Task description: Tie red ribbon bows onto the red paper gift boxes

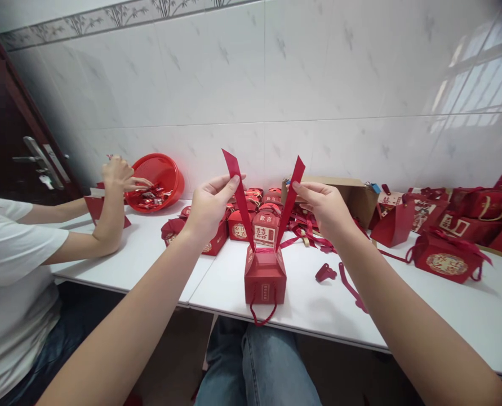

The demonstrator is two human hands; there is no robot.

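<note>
A small red gift box (264, 279) stands upright near the table's front edge, its rope handle hanging over the side towards me. From its top a dark red ribbon (243, 208) rises in two ends that spread into a V. My left hand (210, 203) pinches the left end between thumb and fingers. The right end is pinched by my right hand (318, 206), at about the same height. Both ends look taut, and their cut tips stick up past my fingers. Where the ribbon meets the box top, the details are too small to make out.
Several filled red boxes (239, 224) stand behind. An open cardboard box (352, 203), loose ribbons (310, 234) and red gift bags (466, 211) lie to the right. At left, a person (18, 270) reaches into a red basket (177, 180) of wrapped pieces.
</note>
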